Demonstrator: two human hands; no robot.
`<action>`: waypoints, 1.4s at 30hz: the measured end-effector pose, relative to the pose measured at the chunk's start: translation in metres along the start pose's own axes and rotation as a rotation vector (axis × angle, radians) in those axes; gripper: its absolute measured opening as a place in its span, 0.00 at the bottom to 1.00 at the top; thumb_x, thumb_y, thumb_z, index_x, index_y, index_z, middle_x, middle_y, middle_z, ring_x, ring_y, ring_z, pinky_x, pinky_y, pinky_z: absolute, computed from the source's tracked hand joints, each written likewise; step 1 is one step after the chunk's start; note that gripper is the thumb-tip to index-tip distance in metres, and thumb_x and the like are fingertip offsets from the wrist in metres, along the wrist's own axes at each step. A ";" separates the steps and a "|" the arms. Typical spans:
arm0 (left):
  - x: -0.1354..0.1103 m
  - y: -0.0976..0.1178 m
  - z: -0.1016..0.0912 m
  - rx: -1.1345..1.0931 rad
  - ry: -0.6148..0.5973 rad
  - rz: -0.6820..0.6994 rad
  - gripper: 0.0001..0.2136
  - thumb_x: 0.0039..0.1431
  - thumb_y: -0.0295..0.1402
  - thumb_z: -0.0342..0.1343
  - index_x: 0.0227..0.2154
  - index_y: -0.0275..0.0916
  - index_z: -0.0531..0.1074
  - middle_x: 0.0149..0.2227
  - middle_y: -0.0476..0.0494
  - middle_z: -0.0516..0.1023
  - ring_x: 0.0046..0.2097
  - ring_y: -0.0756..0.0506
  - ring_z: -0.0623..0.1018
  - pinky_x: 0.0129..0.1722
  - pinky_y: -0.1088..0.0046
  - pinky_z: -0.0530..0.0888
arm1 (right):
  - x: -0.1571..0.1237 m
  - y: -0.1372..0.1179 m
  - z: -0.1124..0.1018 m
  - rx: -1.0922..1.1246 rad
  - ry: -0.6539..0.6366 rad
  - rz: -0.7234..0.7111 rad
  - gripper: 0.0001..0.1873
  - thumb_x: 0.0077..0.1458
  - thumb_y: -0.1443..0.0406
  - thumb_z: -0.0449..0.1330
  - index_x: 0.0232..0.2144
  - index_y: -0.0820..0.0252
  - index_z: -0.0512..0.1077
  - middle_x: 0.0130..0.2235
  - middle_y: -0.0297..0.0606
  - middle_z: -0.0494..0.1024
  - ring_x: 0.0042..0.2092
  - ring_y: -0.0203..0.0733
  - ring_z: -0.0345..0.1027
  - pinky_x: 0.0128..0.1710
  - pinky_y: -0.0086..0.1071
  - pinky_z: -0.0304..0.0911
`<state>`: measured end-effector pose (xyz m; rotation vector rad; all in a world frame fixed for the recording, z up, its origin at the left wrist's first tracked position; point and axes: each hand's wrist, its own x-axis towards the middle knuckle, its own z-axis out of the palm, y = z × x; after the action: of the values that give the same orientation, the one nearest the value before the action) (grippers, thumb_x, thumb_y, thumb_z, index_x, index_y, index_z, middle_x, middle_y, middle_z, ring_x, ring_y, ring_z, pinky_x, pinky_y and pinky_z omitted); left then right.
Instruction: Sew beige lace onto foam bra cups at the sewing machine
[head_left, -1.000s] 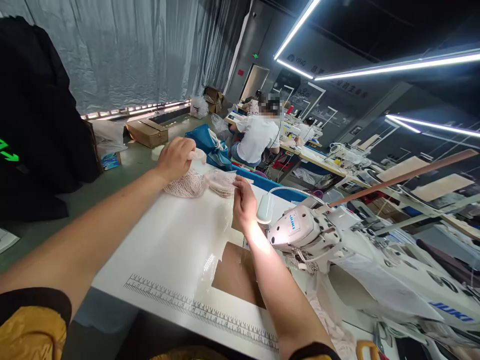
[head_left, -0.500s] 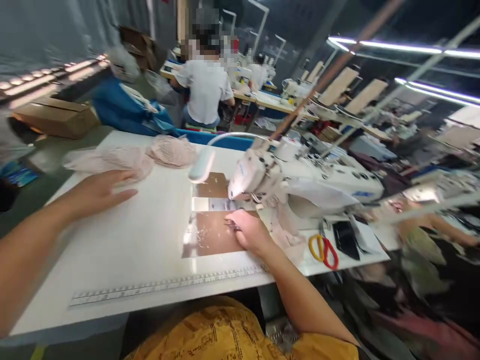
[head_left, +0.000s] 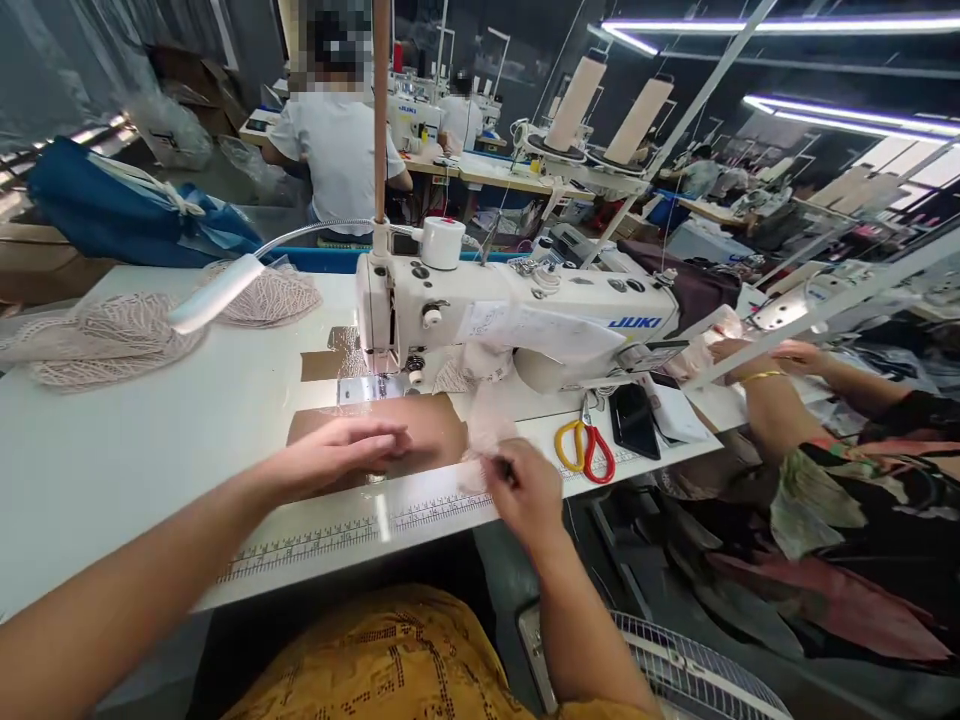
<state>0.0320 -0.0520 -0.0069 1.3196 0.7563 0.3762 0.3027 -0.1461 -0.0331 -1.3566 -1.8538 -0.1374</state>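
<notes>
- Head cam: left hand (head_left: 341, 452) lying open and flat on brown patch (head_left: 439, 435) below sewing machine (head_left: 517, 320), gripping nothing; prob. steadying.
- Right hand (head_left: 527, 487) pinching pale cloth (head_left: 484, 435) at table (head_left: 150, 450) front edge, fingers nearly closed; blurry.
- Scissors (head_left: 585, 452) lying just right, handy w/o reaching.
- Lace stack (head_left: 105, 340) sitting far left, well apart.

Bare table (head_left: 127, 450) lay open leftward, up to the lace pieces (head_left: 97, 340). The Juki sewing machine (head_left: 510, 320) walled off the far side, its lamp (head_left: 214, 293) overhanging; scissors (head_left: 583, 447) lay just beyond the right hand (head_left: 529, 490).
</notes>
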 end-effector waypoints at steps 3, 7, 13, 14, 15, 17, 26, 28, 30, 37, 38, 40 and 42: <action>0.032 -0.003 0.040 -0.250 -0.109 -0.065 0.24 0.55 0.52 0.61 0.42 0.35 0.78 0.43 0.37 0.80 0.43 0.41 0.79 0.44 0.66 0.76 | -0.005 -0.033 0.012 0.196 -0.221 -0.262 0.08 0.51 0.70 0.54 0.34 0.55 0.68 0.28 0.33 0.76 0.29 0.38 0.68 0.28 0.30 0.60; 0.044 0.000 0.062 -0.316 -0.143 0.042 0.13 0.55 0.40 0.64 0.31 0.32 0.79 0.35 0.41 0.79 0.34 0.50 0.77 0.37 0.77 0.74 | -0.018 -0.053 0.017 0.347 -0.401 -0.443 0.07 0.53 0.67 0.54 0.35 0.55 0.70 0.31 0.34 0.78 0.29 0.36 0.68 0.26 0.28 0.59; -0.025 0.013 0.040 -0.338 -0.360 0.032 0.13 0.62 0.40 0.58 0.34 0.34 0.81 0.34 0.36 0.82 0.34 0.44 0.80 0.37 0.68 0.77 | -0.025 -0.030 -0.010 0.627 -0.333 -0.028 0.07 0.57 0.60 0.57 0.38 0.51 0.73 0.33 0.36 0.79 0.33 0.40 0.73 0.32 0.32 0.67; -0.041 0.014 0.033 -0.360 -0.356 0.059 0.14 0.61 0.41 0.57 0.32 0.35 0.81 0.32 0.37 0.82 0.32 0.44 0.80 0.35 0.69 0.77 | -0.024 -0.025 -0.012 0.619 -0.289 0.053 0.07 0.58 0.59 0.58 0.38 0.52 0.73 0.32 0.36 0.79 0.32 0.41 0.72 0.31 0.33 0.66; -0.057 0.014 0.027 -0.391 -0.342 0.100 0.15 0.61 0.42 0.57 0.31 0.37 0.81 0.29 0.38 0.82 0.29 0.44 0.79 0.31 0.69 0.76 | -0.023 -0.020 -0.013 0.614 -0.264 0.122 0.07 0.58 0.59 0.58 0.38 0.52 0.74 0.31 0.36 0.78 0.31 0.41 0.71 0.30 0.33 0.66; -0.085 0.015 0.015 -0.479 -0.195 0.224 0.15 0.60 0.45 0.56 0.29 0.40 0.82 0.28 0.42 0.82 0.28 0.45 0.79 0.28 0.71 0.76 | -0.022 -0.014 -0.010 0.642 -0.268 0.221 0.10 0.59 0.57 0.57 0.39 0.52 0.74 0.29 0.35 0.75 0.30 0.40 0.69 0.29 0.32 0.64; -0.126 -0.011 -0.036 -0.056 0.470 0.030 0.25 0.52 0.43 0.65 0.51 0.36 0.75 0.38 0.43 0.79 0.39 0.46 0.77 0.37 0.74 0.73 | 0.016 -0.054 0.032 0.746 -0.663 0.283 0.19 0.63 0.53 0.53 0.49 0.52 0.76 0.32 0.36 0.73 0.35 0.42 0.69 0.35 0.34 0.65; -0.126 -0.021 -0.037 -0.091 0.358 0.005 0.30 0.50 0.42 0.66 0.55 0.35 0.70 0.34 0.46 0.78 0.36 0.47 0.76 0.33 0.76 0.72 | 0.032 -0.073 0.041 0.787 -0.741 0.255 0.20 0.62 0.52 0.54 0.49 0.53 0.76 0.31 0.36 0.73 0.35 0.40 0.68 0.36 0.34 0.65; -0.126 -0.026 -0.034 -0.119 0.290 0.035 0.30 0.48 0.40 0.68 0.54 0.36 0.70 0.35 0.47 0.78 0.35 0.49 0.76 0.32 0.78 0.72 | 0.045 -0.090 0.052 0.850 -0.814 0.279 0.21 0.61 0.52 0.55 0.48 0.55 0.76 0.30 0.35 0.73 0.31 0.37 0.65 0.32 0.31 0.63; -0.125 -0.022 -0.030 0.002 0.059 0.081 0.16 0.48 0.41 0.67 0.32 0.33 0.75 0.27 0.48 0.75 0.28 0.50 0.73 0.24 0.79 0.68 | 0.068 -0.127 0.090 1.084 -1.013 0.410 0.19 0.56 0.49 0.60 0.40 0.57 0.76 0.27 0.31 0.68 0.24 0.31 0.54 0.22 0.26 0.51; -0.124 -0.022 -0.031 0.027 0.054 0.081 0.16 0.48 0.41 0.66 0.33 0.33 0.76 0.29 0.46 0.76 0.30 0.48 0.74 0.26 0.78 0.70 | 0.068 -0.130 0.094 1.115 -1.023 0.427 0.19 0.55 0.49 0.61 0.38 0.57 0.76 0.27 0.31 0.68 0.24 0.31 0.53 0.22 0.25 0.50; -0.122 -0.024 -0.030 0.056 0.044 0.095 0.17 0.49 0.41 0.65 0.38 0.33 0.76 0.34 0.43 0.79 0.35 0.45 0.77 0.31 0.75 0.73 | 0.067 -0.135 0.099 1.168 -1.026 0.461 0.19 0.53 0.48 0.62 0.35 0.57 0.76 0.26 0.30 0.67 0.24 0.30 0.53 0.21 0.25 0.49; -0.121 -0.026 -0.030 0.103 0.052 0.144 0.20 0.49 0.39 0.65 0.43 0.35 0.76 0.40 0.42 0.79 0.42 0.42 0.78 0.37 0.73 0.75 | 0.065 -0.136 0.102 1.208 -1.011 0.491 0.21 0.52 0.47 0.63 0.35 0.58 0.76 0.24 0.30 0.67 0.23 0.30 0.53 0.20 0.25 0.47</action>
<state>-0.0786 -0.1146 0.0003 1.4705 0.7333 0.4938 0.1279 -0.1009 -0.0091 -0.9031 -1.6207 1.8815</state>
